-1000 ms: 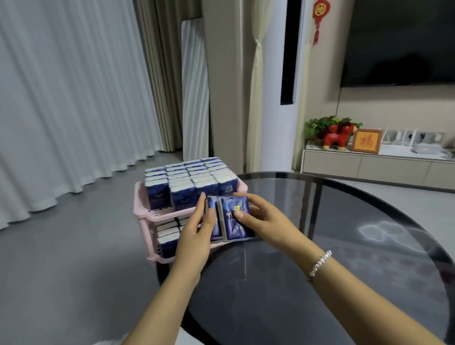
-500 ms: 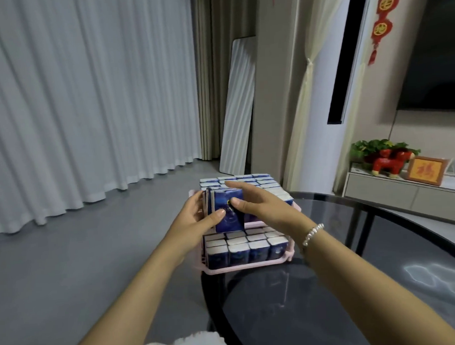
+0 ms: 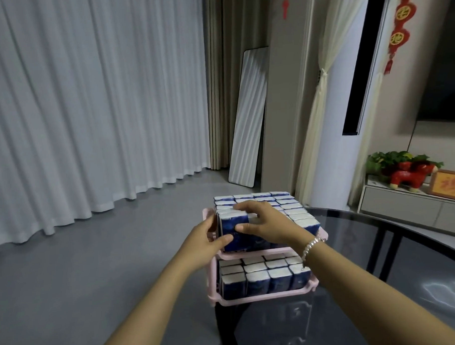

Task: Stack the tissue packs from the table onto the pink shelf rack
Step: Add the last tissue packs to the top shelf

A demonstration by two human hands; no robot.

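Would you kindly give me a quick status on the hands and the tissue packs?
Both hands, left hand and right hand, grip tissue packs at front-left of pink rack top tier. Both tiers look full. Nothing in the way.

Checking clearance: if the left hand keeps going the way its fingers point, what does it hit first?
The left hand points right, and its fingers already hold the blue tissue pack at the pink rack's top-tier corner. That pack comes first.

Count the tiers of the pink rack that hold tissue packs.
2. The upper tier, where both hands are seating blue tissue packs at its front left, and the lower tier, full of packs. Any tier further down would be hidden.
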